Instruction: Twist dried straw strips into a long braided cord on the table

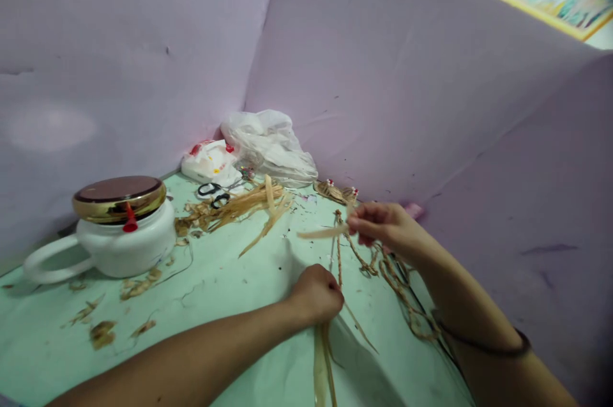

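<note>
My left hand (318, 293) is closed in a fist around a twisted straw cord (340, 260). Loose flat strands (323, 362) hang from below that fist toward the front edge of the view. Further up and to the right, my right hand (378, 228) pinches a pale dried straw strip (322, 233), whose free end points left. The cord's top end lies just under the right hand. A long coil of twisted cord (407, 295) rests on the table beside my right forearm.
A white mug (127, 241) with a gold-rimmed lid stands at left. Behind are a straw bundle (249, 206), black-handled scissors (215, 193), a plastic bag (271, 145) and small woven pieces (338, 191). Straw scraps (102, 333) litter the green table (215, 305); purple walls (383, 87) enclose it.
</note>
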Tool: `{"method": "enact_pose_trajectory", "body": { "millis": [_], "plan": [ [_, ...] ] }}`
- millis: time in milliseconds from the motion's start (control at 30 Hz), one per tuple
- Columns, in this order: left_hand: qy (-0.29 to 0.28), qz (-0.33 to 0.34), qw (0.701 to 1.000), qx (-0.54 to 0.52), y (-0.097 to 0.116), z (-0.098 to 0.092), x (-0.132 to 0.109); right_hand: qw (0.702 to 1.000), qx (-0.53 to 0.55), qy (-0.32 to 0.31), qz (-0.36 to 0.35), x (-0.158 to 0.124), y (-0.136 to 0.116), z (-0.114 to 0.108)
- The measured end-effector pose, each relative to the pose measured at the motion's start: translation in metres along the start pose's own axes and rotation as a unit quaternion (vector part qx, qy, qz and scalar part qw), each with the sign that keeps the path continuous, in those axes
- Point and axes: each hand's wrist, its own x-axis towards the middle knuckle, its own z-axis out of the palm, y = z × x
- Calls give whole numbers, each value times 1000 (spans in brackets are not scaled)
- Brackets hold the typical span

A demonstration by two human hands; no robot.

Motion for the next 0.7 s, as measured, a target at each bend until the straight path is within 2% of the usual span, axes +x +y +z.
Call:
{"method": "enact_pose_trajectory", "body": {
  "millis": [167,233,300,367,433,467,567,700],
  "plan": [
    [7,-1,1000,28,6,-4,-4,983,56,-21,171,-75,85,-31],
    [9,-6,1000,13,5,-3,-3,971,46,-4,234,-91,115,-40],
    [13,-20,1000,5,1,0,-1,968,-2,-4,249,-95,133,-44],
    [14,-29,999,4,-3,3,1,975,-76,22,209,-90,135,-43],
    [12,-28,1000,-2,-9,6,4,973,-172,92,124,-79,125,-34],
    [12,-25,1000,-10,-11,6,6,971,-196,107,86,-72,119,-27],
    [8,-16,999,-38,-14,7,8,970,-224,94,20,-54,105,0],
    [-2,-14,997,-70,-8,4,6,959,-271,77,-32,-46,112,30]
  ]
}}
